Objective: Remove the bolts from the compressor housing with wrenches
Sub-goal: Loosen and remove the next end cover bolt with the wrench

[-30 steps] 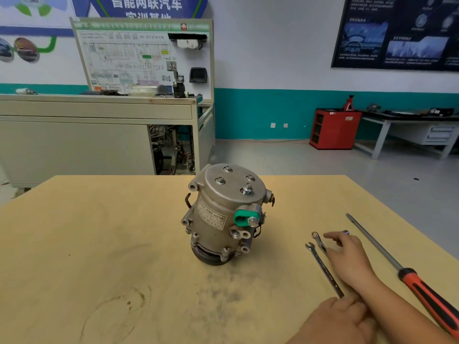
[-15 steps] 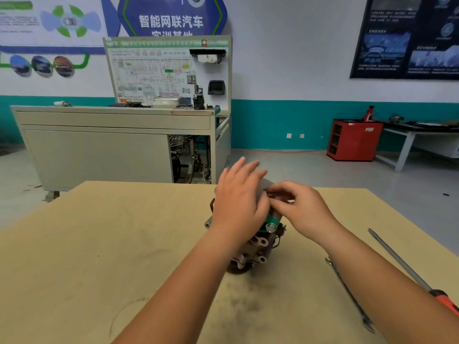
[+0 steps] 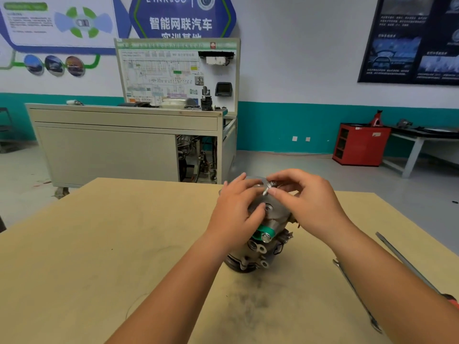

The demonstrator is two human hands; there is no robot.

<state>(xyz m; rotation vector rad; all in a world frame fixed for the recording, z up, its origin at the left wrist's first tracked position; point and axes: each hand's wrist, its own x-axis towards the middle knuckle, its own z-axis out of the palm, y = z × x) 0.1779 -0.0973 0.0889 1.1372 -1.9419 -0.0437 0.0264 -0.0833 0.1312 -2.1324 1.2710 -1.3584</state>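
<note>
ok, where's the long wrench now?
Head view, right side: the long wrench lies untouched on the table, beside the right forearm, right of the compressor.

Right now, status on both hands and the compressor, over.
Left hand grips compressor housing, upright on table. Right hand pinches small metal piece at its top. Wrench lies idle, right; nothing blocking.

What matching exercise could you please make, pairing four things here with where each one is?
Things: 1 compressor; 2 wrench; 3 screwdriver; 4 small metal part.
Places: A pinched by the right hand; B farthest right on the table; C under the left hand; D flat between compressor and screwdriver.
Pairs: 1-C, 2-D, 3-B, 4-A.
</note>
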